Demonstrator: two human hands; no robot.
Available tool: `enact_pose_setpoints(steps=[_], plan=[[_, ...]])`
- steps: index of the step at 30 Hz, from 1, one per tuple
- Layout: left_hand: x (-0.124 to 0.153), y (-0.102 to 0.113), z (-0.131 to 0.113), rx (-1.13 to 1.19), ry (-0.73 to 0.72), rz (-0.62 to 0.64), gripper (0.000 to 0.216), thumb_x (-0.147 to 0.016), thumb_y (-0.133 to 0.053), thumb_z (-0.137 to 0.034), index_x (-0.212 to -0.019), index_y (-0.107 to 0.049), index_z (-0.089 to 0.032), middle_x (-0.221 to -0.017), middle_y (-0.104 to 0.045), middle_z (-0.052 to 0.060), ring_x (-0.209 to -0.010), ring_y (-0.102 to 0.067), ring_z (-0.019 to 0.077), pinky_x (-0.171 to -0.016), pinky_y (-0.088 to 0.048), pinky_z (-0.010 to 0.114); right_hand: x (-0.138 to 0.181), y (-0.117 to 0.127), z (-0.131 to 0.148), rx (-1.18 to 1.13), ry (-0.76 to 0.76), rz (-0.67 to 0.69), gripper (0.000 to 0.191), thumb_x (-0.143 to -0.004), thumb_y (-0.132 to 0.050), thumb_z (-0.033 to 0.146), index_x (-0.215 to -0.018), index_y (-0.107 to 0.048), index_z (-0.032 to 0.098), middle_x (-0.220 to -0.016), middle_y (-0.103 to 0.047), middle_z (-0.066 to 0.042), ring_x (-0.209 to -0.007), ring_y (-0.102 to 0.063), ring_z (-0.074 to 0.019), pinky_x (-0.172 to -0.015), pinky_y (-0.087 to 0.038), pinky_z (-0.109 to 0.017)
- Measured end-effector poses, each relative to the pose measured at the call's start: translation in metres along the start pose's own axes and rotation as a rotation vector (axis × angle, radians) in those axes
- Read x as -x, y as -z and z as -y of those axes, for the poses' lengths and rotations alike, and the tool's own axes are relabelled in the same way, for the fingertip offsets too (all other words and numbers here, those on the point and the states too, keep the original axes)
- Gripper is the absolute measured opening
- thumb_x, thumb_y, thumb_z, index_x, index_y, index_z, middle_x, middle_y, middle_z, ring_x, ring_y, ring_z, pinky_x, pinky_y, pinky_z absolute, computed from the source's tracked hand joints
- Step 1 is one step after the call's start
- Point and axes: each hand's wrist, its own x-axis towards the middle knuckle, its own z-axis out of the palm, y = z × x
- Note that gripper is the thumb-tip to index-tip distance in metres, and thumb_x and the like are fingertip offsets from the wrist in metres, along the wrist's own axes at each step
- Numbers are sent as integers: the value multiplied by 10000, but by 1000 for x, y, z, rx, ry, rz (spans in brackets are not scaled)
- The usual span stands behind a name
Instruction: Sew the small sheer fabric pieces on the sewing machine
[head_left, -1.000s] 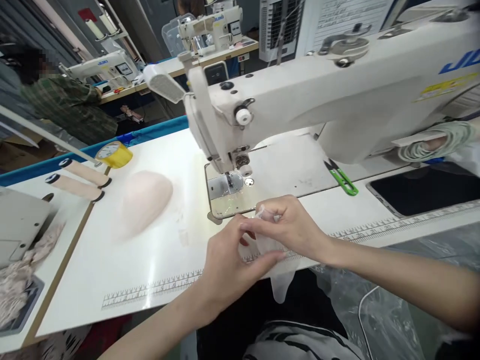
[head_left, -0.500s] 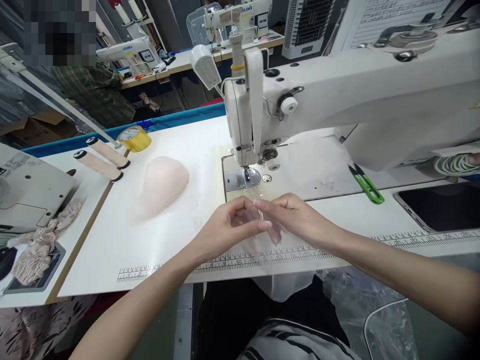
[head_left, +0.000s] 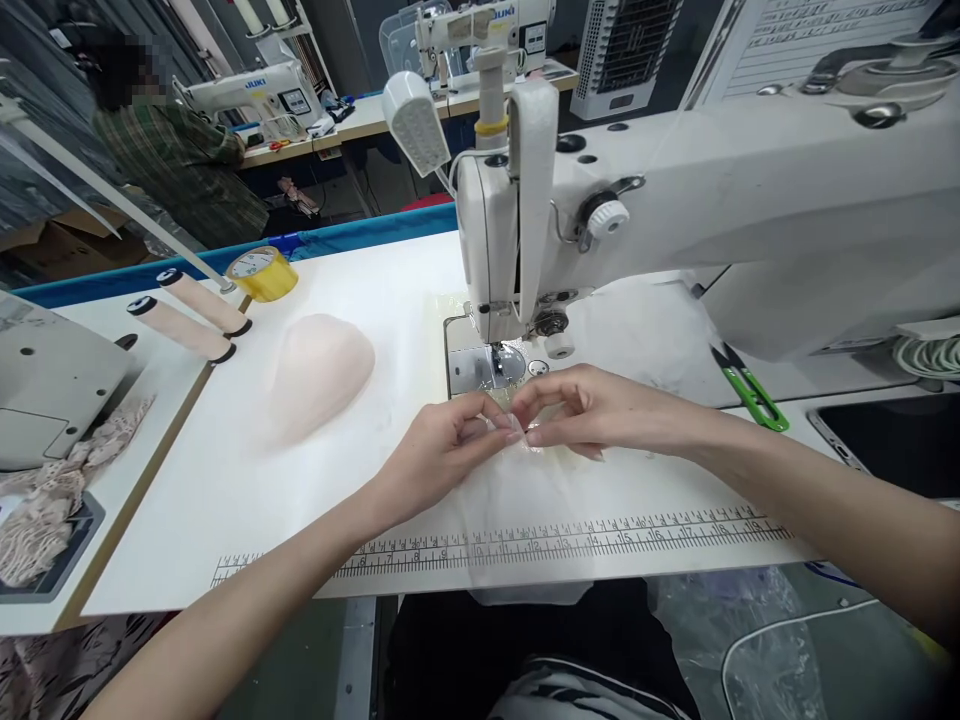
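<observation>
My left hand (head_left: 442, 452) pinches the edge of a sheer whitish fabric (head_left: 501, 500) between thumb and fingertips. My right hand (head_left: 611, 408) closes its thumb and forefinger on the same edge, close against the left fingertips. The fabric is nearly see-through; it drapes over the table's printed ruler (head_left: 536, 548) and hangs past the front edge. Just beyond my fingers are the presser foot (head_left: 496, 362) and metal needle plate (head_left: 466, 372) of a white sewing machine (head_left: 487, 240). A pale pink moulded cup (head_left: 324, 372) lies left of the machine.
Green-handled thread snips (head_left: 754, 395) and a dark phone (head_left: 892, 440) lie on the right. Yellow tape (head_left: 262, 275) and two thread cones (head_left: 180, 328) stand at left, near lace (head_left: 52, 510) beside another machine. A person in a checked shirt (head_left: 169, 165) works at the back left.
My hands have drawn together at the fabric's edge, the right fingers now turned toward the left fingertips. The camera view has shifted slightly, and the fabric lies flatter over the ruler.
</observation>
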Motion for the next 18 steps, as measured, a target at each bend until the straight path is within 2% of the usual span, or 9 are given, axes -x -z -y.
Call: enact_pose_setpoints(steps=[2,4,7,10,12,14,16,18], plan=[[-4,1,2,-33,-32,-47,202,-881,-611,-407,-843,-596,-209,-479,-376,-98,-410,-284,55,-410,-241,183,-6,2,-1,-119,-29,70,291,-822,-695,359,-1044,-616,188,-784,-629,15,-437,-438,-42,-416,-308,-222],[-7,1,6,-46,-60,-85,182,-885,-611,-388,-845,-590,-212,-461,-355,-106,-403,-292,57,-419,-266,183,-11,4,-4,-177,-27,80,285,-814,-706,354,-1005,-595,174,-651,-575,46,-447,-481,-68,-421,-342,-219],[-10,-1,13,-58,-84,-141,153,-900,-599,-351,-841,-580,-211,-443,-365,-113,-386,-337,56,-435,-314,183,-16,5,-8,-129,-2,-1,247,-812,-704,370,-898,-592,167,-553,-533,61,-475,-505,-87,-462,-403,-222],[-11,-4,23,-154,-163,-214,89,-905,-596,-289,-877,-606,-206,-432,-311,-126,-379,-329,50,-434,-307,176,-16,-2,-11,23,57,-147,199,-839,-669,361,-830,-616,170,-535,-534,54,-474,-493,-88,-463,-398,-221],[-10,-6,28,-249,-259,-255,69,-905,-592,-245,-937,-637,-203,-439,-317,-126,-386,-319,47,-423,-288,171,-15,-9,-13,168,182,-288,162,-864,-639,314,-790,-636,170,-594,-570,30,-519,-511,-89,-479,-396,-219],[-10,-8,31,-340,-346,-289,100,-912,-572,-203,-967,-656,-200,-471,-435,-110,-402,-360,44,-420,-292,164,-13,-16,-17,353,365,-417,146,-883,-607,238,-761,-643,167,-660,-591,11,-570,-522,-88,-511,-399,-218],[-9,-9,33,-420,-420,-324,111,-920,-554,-174,-950,-660,-192,-543,-566,-83,-427,-429,41,-430,-321,156,-12,-22,-22,511,516,-500,130,-890,-582,169,-774,-639,166,-669,-578,13,-582,-511,-85,-523,-392,-217],[-9,-9,32,-493,-501,-364,104,-925,-553,-168,-934,-655,-181,-578,-621,-68,-442,-473,42,-448,-354,152,-11,-25,-26,580,568,-540,71,-892,-577,143,-858,-634,167,-674,-568,22,-578,-500,-81,-518,-389,-212]])
